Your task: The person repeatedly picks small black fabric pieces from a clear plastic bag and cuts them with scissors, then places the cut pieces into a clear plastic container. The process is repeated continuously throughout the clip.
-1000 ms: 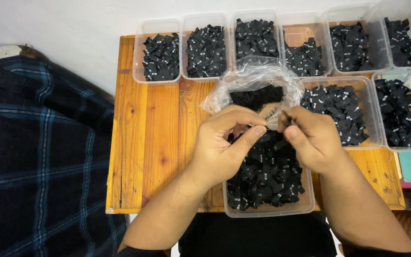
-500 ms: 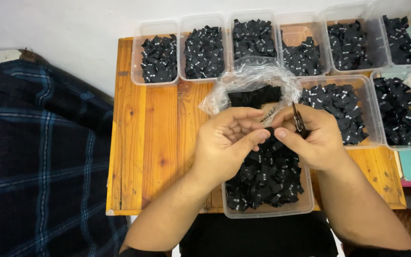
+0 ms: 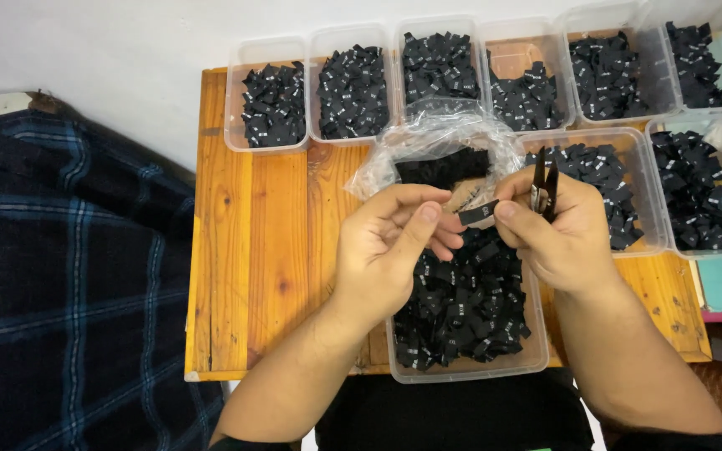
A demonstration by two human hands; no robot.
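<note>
Small orange wooden table (image 3: 269,250), planks lengthwise. On it: row of clear plastic tubs (image 3: 273,138) with black fabric labels, more tubs at right, one front tub (image 3: 461,367), crumpled plastic bag (image 3: 440,138).

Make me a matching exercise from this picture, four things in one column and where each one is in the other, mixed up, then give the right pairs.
Things:
1. small black label
2. snips
3. clear plastic bag
4. plaid cloth

Places:
A. left of the wooden table
B. in the right hand
C. pinched between the left hand and the right hand
D. on the table just beyond the hands

Pairs: 1-C, 2-B, 3-D, 4-A
</note>
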